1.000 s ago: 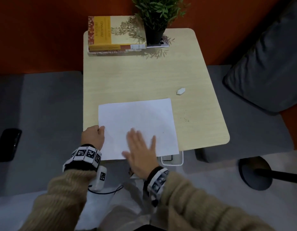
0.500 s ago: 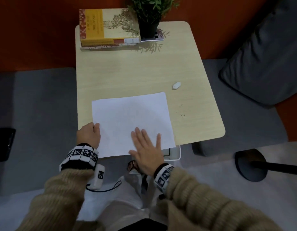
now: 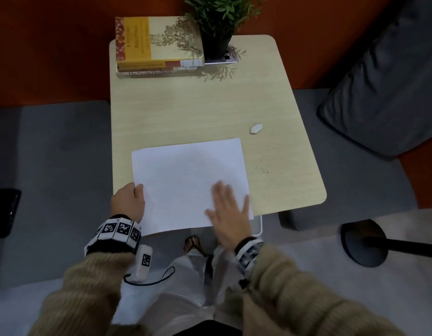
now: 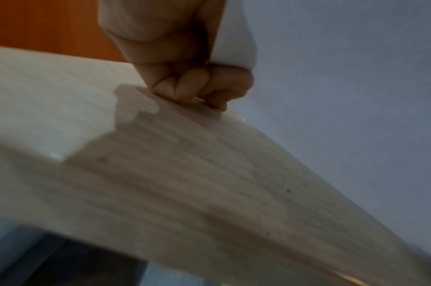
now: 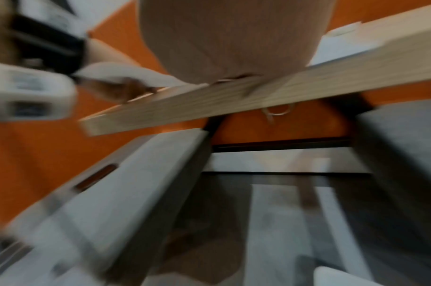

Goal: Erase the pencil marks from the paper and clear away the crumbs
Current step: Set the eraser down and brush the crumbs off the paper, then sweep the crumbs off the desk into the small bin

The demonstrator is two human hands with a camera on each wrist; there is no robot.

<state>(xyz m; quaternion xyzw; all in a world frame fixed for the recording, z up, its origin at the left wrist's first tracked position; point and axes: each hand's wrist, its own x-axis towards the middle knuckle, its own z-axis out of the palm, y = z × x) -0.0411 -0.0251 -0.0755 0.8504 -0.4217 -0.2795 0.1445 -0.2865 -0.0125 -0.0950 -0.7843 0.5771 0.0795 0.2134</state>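
A white sheet of paper lies on the front of the light wood table, its near edge hanging over the table's front. My left hand pinches the sheet's left edge, thumb on top; in the left wrist view its curled fingers rest against the tabletop beside the paper. My right hand lies flat on the sheet's near right corner, fingers straight and blurred by motion. Dark eraser crumbs are scattered on the table right of the sheet. A white eraser lies beyond them.
A stack of books and a potted plant stand at the table's far end. A white bin sits below the front edge, under my right hand. Grey seats flank the table, and a black lamp base stands at the right.
My right hand has slid to the right across the paper, from its near middle to its near right corner. The left hand keeps its hold on the left edge.
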